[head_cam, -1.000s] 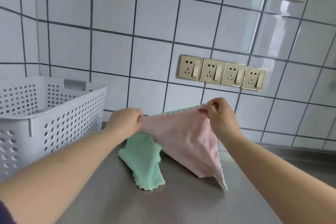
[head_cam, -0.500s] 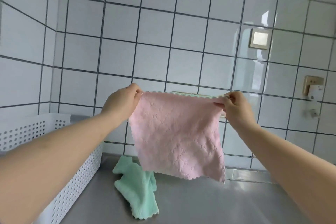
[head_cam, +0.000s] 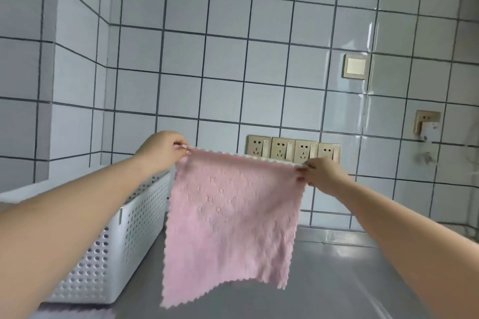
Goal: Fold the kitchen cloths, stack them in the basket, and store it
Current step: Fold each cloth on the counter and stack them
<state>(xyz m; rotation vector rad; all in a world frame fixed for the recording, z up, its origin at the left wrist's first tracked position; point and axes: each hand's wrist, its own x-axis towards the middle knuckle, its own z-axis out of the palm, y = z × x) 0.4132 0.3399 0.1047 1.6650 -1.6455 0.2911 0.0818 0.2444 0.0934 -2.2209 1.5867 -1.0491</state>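
A pink kitchen cloth (head_cam: pixel 230 225) hangs spread out flat in the air above the steel counter (head_cam: pixel 337 282). My left hand (head_cam: pixel 162 151) pinches its top left corner and my right hand (head_cam: pixel 320 172) pinches its top right corner. The cloth's scalloped lower edge hangs just above the counter. A white perforated basket (head_cam: pixel 124 235) stands on the counter to the left, its near side partly behind my left forearm. The green cloth is hidden from view.
A tiled wall rises behind the counter, with a row of beige sockets (head_cam: pixel 294 149) behind the cloth's top edge. A wall switch (head_cam: pixel 355 66) and another socket with a white plug (head_cam: pixel 427 123) lie to the right. A pale cloth edge (head_cam: pixel 85 314) shows at the bottom left.
Both hands have spread the pink cloth wider and held it out flat. It hangs lower than before and now covers the green cloth. The camera has tilted, showing more of the basket.
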